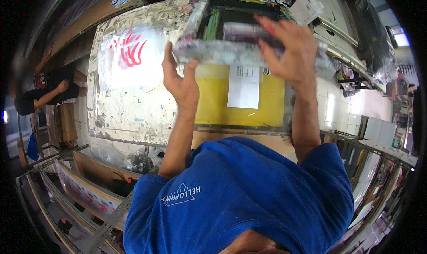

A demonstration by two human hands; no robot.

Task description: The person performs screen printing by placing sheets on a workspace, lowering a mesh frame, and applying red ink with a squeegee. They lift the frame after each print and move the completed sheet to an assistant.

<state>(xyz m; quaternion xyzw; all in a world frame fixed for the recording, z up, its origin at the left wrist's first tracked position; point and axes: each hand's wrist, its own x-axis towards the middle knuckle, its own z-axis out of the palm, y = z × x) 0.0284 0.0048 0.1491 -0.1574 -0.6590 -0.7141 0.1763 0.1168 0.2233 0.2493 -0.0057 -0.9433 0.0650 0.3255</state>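
Over the far edge of the paint-crusted printing table (133, 116), both hands held up a screen-printing frame (231, 49) whose taped near rail was smeared with ink: the left hand (180, 80) gripped that rail from below, fingers curled on it, and the right hand (289, 49) clasped it from above, fingers spread over the rail and mesh. Beneath the frame lay a yellow panel (213, 102) carrying a white sheet (243, 87). Near the table's left edge rested a clear film with a red print (129, 54), while another person (44, 91) stood well apart at the left.
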